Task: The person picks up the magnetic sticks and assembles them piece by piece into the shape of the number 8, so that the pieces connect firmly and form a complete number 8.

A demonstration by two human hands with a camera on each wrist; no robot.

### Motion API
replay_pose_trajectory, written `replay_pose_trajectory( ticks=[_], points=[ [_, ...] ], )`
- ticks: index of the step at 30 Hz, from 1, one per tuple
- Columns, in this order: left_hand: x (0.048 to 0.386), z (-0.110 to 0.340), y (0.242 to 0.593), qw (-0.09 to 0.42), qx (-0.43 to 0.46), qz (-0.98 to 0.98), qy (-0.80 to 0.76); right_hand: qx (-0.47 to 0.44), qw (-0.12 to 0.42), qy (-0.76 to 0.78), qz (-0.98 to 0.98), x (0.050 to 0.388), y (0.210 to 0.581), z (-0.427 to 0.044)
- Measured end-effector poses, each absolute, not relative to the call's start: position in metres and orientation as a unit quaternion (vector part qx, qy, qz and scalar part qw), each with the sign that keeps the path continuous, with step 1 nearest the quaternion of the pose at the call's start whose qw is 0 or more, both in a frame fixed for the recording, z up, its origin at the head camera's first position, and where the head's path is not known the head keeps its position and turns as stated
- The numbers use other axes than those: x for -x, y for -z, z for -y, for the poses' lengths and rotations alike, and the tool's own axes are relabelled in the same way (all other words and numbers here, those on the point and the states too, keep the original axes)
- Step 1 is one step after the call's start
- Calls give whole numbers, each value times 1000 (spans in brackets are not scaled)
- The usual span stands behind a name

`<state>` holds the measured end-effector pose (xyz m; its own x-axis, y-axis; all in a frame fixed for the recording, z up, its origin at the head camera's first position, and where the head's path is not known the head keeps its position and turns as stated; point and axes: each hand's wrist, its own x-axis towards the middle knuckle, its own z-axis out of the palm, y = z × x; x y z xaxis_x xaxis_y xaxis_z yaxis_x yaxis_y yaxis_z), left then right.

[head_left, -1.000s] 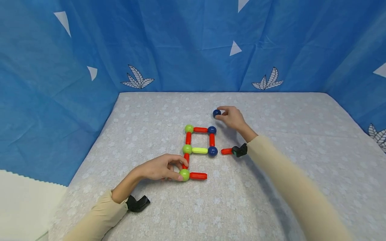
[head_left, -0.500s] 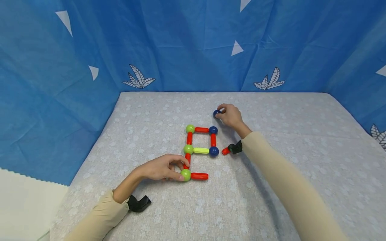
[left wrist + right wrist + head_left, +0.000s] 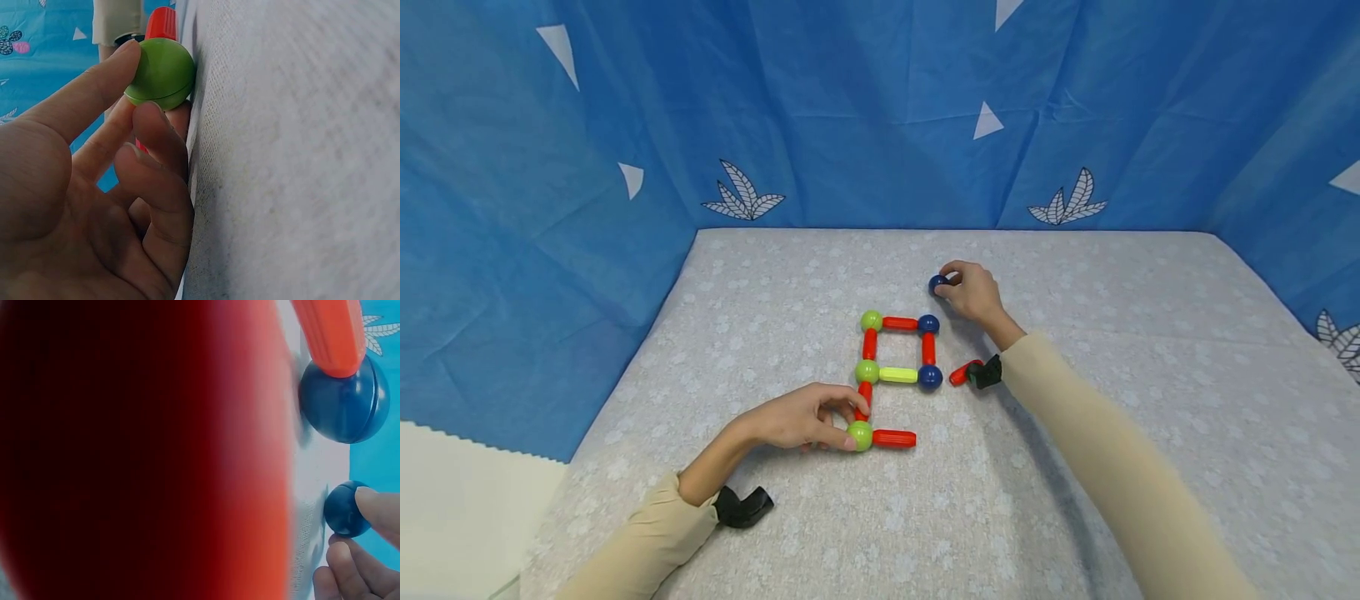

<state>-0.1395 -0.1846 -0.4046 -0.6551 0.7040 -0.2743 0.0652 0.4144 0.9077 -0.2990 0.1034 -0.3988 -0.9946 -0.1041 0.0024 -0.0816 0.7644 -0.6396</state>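
My left hand (image 3: 808,417) pinches the green ball (image 3: 860,436) at the near-left corner of a flat figure of balls and rods; its index finger lies at the red rod (image 3: 865,396) above. In the left wrist view, fingers and thumb meet this green ball (image 3: 164,72). Behind the figure, my right hand (image 3: 973,292) pinches a loose blue ball (image 3: 937,285) between thumb and fingers. The right wrist view shows that blue ball (image 3: 345,509) apart from the figure's far blue ball (image 3: 344,400). A loose red rod (image 3: 961,375) lies by the right wrist camera.
The figure also has a green ball (image 3: 867,372), a yellow-green rod (image 3: 898,375) and a blue ball (image 3: 929,377). One red rod (image 3: 894,438) extends right with a free end. A blurred red shape (image 3: 250,450) blocks much of the right wrist view. Blue cloth (image 3: 880,117) hangs behind.
The right forearm has shifted slightly left and its wrist camera has come over the loose red rod, which has turned to a slant. The left hand and the figure have stayed put.
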Motion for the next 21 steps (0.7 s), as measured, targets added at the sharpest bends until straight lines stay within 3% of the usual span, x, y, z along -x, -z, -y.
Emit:
replay_pose_trajectory(
  ticks=[13,21],
  points=[
    [140,184,404,331,-249,-775,-477,75,5,372,-925,281,393,-111],
    [140,185,404,334,-244,-775,-478,106,-10,402,-909,249,385,-115]
  ],
)
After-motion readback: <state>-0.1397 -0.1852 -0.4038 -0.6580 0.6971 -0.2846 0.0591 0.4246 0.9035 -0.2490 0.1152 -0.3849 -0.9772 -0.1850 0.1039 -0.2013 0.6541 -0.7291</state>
